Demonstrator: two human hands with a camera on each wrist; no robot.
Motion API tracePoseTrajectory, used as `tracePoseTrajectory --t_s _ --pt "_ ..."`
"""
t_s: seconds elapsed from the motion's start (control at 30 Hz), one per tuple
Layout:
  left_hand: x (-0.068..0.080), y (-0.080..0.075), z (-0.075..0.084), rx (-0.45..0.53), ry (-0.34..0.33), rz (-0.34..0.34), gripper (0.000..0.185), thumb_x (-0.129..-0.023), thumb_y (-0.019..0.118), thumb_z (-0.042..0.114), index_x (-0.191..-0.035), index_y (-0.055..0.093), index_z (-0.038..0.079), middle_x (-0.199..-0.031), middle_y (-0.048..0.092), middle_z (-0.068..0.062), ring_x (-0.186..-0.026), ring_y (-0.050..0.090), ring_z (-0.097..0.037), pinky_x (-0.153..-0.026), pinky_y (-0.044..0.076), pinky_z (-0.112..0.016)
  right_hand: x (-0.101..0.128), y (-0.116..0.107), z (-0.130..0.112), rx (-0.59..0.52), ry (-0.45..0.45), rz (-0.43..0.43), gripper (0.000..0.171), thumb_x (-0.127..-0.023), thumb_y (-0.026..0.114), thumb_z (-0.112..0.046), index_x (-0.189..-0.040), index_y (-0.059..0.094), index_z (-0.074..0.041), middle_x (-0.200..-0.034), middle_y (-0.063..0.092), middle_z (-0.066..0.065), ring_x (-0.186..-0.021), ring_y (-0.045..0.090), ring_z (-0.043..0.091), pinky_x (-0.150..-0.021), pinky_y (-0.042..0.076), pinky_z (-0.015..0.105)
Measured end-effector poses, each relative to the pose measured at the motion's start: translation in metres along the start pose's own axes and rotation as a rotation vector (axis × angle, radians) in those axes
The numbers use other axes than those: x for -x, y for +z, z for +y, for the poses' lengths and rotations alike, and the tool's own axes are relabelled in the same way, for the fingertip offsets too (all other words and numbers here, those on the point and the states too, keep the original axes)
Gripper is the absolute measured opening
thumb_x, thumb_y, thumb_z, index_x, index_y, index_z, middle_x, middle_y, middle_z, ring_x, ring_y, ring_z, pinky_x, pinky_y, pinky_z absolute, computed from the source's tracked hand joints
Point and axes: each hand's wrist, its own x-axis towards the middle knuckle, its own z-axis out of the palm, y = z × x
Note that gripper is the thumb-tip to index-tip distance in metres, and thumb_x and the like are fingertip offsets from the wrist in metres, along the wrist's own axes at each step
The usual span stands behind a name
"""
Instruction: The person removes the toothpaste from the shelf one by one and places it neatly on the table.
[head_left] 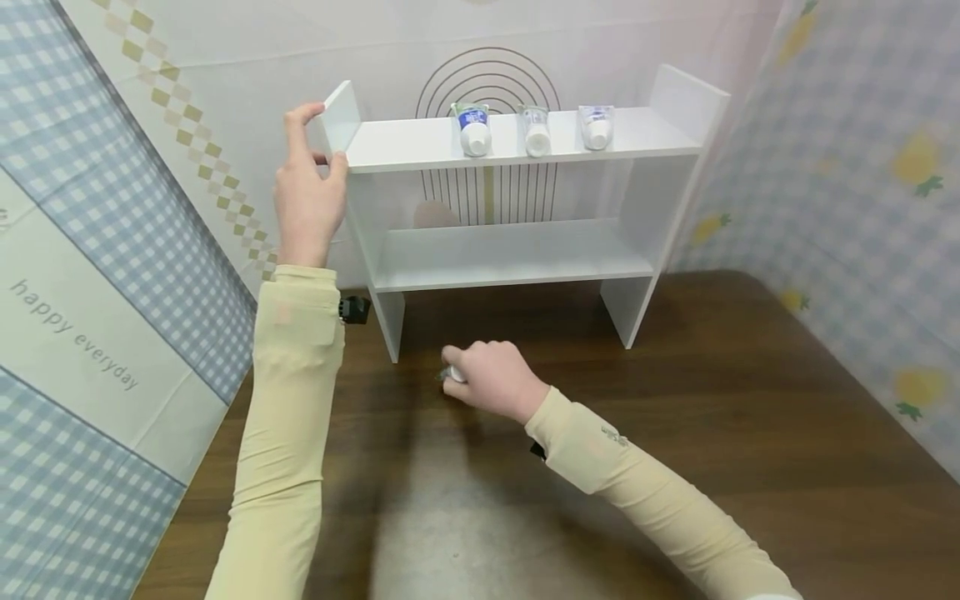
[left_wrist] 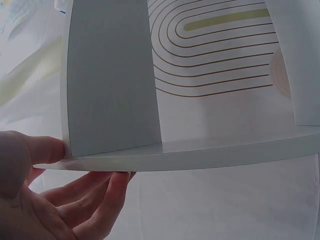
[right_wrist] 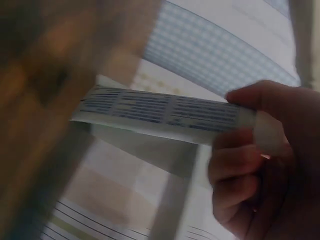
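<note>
My left hand (head_left: 306,193) is gripping the shelf (head_left: 517,137) end; my right hand (head_left: 491,379) is grasping a tube (right_wrist: 160,114).

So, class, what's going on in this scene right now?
A person steadies a white shelf unit with the left hand, which grips its upper left corner. The right hand, low over the dark wooden table, holds a small tube with printed text. Three similar tubes stand in a row on the top shelf.
</note>
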Motion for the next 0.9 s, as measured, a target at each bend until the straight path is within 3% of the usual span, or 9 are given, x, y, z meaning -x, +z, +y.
tracePoseTrajectory --t_s 0.13,0.37,0.53,0.9 --pt "0.001 0.001 0.000 -0.002 0.000 0.006 0.052 -0.099 0.043 0.028 -0.142 0.024 0.050 -0.125 0.065 -0.011 -0.061 0.047 -0.015 -0.061 0.039 -0.027 0.008 0.018 -0.003 0.074 -0.013 -0.043 0.014 -0.080 0.068 -0.027 -0.080 0.060 -0.015 -0.061 0.060 -0.001 -0.050 0.055 0.014 -0.043 0.042 0.029" --pt "0.001 0.001 0.000 -0.007 0.014 0.019 0.052 -0.099 0.042 0.028 -0.143 0.024 0.050 -0.120 0.066 -0.012 -0.060 0.046 -0.015 -0.060 0.038 -0.027 0.017 0.033 -0.014 0.184 -0.057 0.053 0.024 -0.071 0.074 -0.031 -0.078 0.058 -0.015 -0.060 0.061 -0.004 -0.048 0.057 0.014 -0.042 0.043 0.028" --pt "0.001 0.001 0.000 -0.020 0.005 0.009 0.052 -0.100 0.042 0.029 -0.143 0.023 0.050 -0.122 0.066 -0.012 -0.061 0.047 -0.015 -0.060 0.038 -0.027 0.021 0.045 -0.021 0.257 -0.092 0.074 0.031 -0.065 0.077 -0.037 -0.077 0.057 -0.016 -0.059 0.059 -0.008 -0.048 0.058 0.010 -0.042 0.044 0.027" --pt "-0.001 0.000 0.001 -0.031 0.001 -0.009 0.052 -0.099 0.039 0.026 -0.143 0.022 0.048 -0.109 0.064 -0.009 -0.059 0.047 -0.015 -0.058 0.038 -0.027 0.028 0.061 -0.025 0.267 -0.083 0.036 0.040 -0.063 0.078 -0.040 -0.085 0.056 -0.015 -0.064 0.064 -0.007 -0.048 0.057 0.010 -0.042 0.043 0.028"
